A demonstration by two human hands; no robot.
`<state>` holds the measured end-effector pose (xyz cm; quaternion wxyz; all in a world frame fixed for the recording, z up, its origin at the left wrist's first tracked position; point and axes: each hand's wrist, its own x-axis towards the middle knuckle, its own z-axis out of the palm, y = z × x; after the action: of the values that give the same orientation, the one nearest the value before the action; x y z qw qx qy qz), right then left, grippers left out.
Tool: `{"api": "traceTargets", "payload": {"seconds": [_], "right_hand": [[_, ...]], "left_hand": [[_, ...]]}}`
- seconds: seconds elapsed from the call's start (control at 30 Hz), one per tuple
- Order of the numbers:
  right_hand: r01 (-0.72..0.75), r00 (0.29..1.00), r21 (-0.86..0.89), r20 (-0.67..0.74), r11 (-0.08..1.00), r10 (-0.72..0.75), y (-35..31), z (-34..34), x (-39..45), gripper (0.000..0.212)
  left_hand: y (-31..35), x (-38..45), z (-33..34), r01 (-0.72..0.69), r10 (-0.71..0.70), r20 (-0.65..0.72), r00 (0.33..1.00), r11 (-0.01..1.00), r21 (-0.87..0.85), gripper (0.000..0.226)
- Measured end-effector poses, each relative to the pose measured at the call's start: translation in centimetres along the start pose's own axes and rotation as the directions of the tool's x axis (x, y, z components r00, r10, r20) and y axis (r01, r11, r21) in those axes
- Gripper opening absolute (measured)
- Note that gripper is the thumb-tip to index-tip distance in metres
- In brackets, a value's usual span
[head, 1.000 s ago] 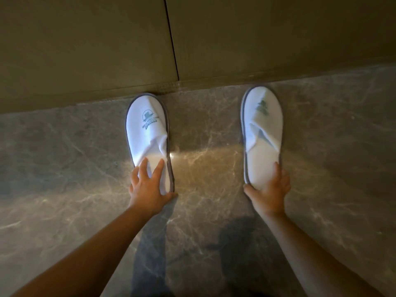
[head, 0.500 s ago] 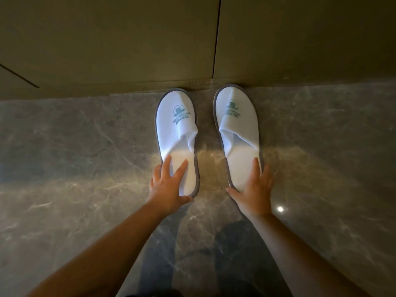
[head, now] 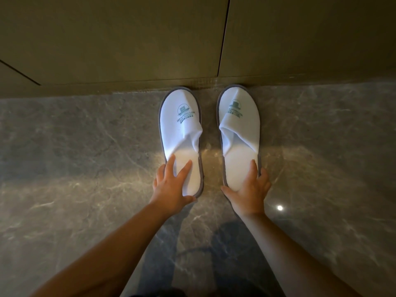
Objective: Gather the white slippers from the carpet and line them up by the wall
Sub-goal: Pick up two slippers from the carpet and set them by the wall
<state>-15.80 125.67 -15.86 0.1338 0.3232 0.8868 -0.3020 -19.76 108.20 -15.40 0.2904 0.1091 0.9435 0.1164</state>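
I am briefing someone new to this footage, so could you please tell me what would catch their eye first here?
Two white cloth slippers with grey edging and green printed logos stand out, the left slipper and the right slipper side by side, toes at the olive-brown wall panel. The left hand and right hand rest flat on their heels. Around them lies a glossy grey marble floor, with a bright light reflection at right.

head view, looking down, close to floor (head: 85, 168)

glossy grey veined marble floor (head: 85, 159) with a small bright light reflection (head: 279, 207)
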Motion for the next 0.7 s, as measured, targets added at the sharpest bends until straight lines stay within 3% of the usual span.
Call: {"api": "traceTargets", "payload": {"seconds": [0.3,0.47,0.7], "right_hand": [[-0.002,1.0,-0.013,-0.015,1.0,0.002,-0.1,0.3,0.0,0.102],[0.078,0.997,-0.054,-0.026,0.995,-0.079,-1.0,-1.2,-0.5,0.095],[0.267,0.963,0.047,0.012,0.963,-0.267,-10.1,-13.4,-6.5,0.065]], "left_hand": [[0.0,-0.2,-0.3,0.006,-0.006,0.019,1.0,1.0,-0.008,0.091],[-0.1,-1.4,-1.7,0.039,-0.04,-0.011,0.999,0.999,-0.035,0.081],[1.8,-9.5,-14.2,0.131,-0.125,0.038,0.991,0.954,-0.27,0.05]]}}
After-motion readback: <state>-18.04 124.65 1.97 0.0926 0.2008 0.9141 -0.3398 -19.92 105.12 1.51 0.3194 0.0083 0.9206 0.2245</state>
